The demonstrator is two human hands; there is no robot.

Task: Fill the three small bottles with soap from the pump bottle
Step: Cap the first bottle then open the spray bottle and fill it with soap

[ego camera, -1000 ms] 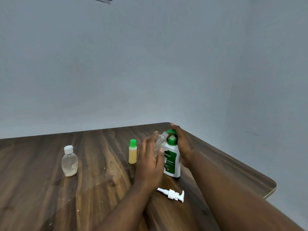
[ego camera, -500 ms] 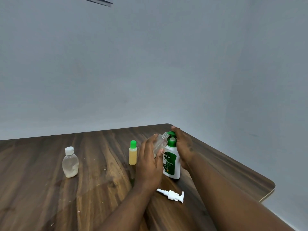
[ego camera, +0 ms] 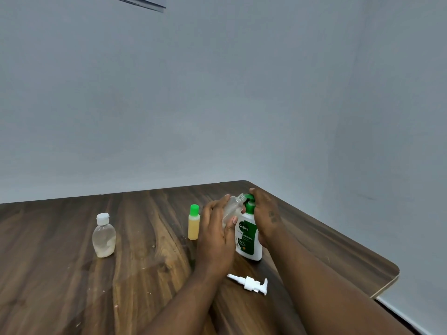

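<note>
Left hand [ego camera: 215, 235] holds a clear bottle [ego camera: 231, 209] tilted beside the pump bottle [ego camera: 249, 240] gripped by right hand [ego camera: 266, 218].

The clear small bottle [ego camera: 232, 206] is largely covered by the left hand [ego camera: 215, 233]; only its neck is exposed, at 1 o'clock of that hand. On the pump bottle [ego camera: 249, 238], the spout and 3 o'clock side are hidden by the right hand [ego camera: 264, 213], and the fine label print is too small to be read. The table [ego camera: 60, 274] is cut off at 6 and 9 o'clock, and a dark strip [ego camera: 142, 2] at 11 o'clock.
</note>
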